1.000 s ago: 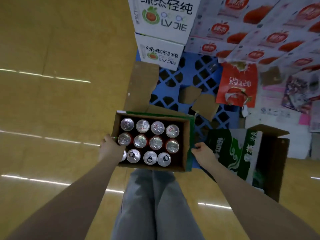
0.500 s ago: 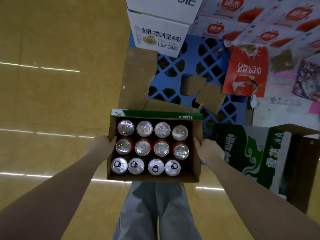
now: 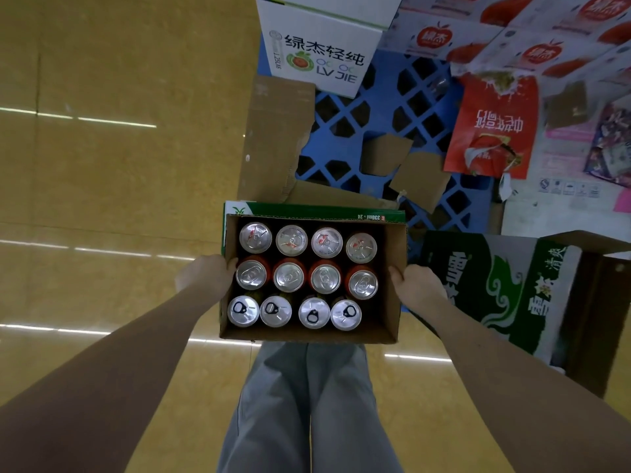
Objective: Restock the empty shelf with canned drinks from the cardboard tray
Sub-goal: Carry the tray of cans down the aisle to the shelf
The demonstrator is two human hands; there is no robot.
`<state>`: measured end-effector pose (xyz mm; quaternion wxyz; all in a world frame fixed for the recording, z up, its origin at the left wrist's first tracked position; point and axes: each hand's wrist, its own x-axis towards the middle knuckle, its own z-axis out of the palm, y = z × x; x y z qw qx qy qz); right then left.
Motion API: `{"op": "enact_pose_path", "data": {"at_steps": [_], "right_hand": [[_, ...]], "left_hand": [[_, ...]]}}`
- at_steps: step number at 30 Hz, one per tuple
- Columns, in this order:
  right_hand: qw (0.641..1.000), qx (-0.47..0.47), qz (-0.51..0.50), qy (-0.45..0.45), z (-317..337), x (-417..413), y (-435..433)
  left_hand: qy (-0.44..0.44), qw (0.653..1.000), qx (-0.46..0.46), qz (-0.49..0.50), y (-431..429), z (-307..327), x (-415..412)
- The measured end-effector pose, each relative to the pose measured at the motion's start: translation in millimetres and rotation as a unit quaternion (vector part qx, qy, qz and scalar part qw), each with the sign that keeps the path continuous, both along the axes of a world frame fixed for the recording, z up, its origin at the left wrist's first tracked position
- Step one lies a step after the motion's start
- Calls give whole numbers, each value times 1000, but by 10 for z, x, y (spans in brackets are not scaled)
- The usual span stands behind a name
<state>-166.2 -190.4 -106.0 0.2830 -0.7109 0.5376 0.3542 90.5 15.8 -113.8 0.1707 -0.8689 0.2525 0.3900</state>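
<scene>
I hold a brown cardboard tray [image 3: 392, 302] with a green far rim in front of my waist, above my grey trousers. Three rows of canned drinks [image 3: 289, 276] stand upright in it, silver tops facing up. My left hand [image 3: 205, 276] grips the tray's left wall. My right hand [image 3: 415, 286] grips its right wall. No shelf is in view.
A blue plastic pallet [image 3: 386, 117] lies ahead on the yellow floor with loose cardboard pieces [image 3: 276, 138] on it. White LV JIE boxes [image 3: 321, 52] and red-printed cartons [image 3: 532, 46] are stacked beyond. An open green carton [image 3: 495, 288] stands at my right.
The tray has risen off the floor and come closer to my body, both hands now on its side walls. The view has shifted slightly toward the pallet.
</scene>
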Motion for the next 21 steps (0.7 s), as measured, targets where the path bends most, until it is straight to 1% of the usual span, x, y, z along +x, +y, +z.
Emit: {"op": "enact_pose_path", "data": {"at_steps": [3, 6, 12, 16, 21], "right_hand": [[1000, -2, 12, -12, 4, -26, 14], [999, -16, 22, -21, 73, -41, 60], [996, -37, 60, -50, 456, 106, 50], [989, -47, 127, -60, 861, 363, 98], [961, -78, 250, -88, 1495, 962, 484]], "left_hand": [[13, 1000, -13, 15, 23, 27, -16], [1, 1000, -23, 19, 124, 88, -83], [-2, 997, -47, 66, 350, 418, -134], [-16, 993, -57, 104, 654, 796, -148], [-39, 981, -72, 178, 1392, 1353, -126]]}}
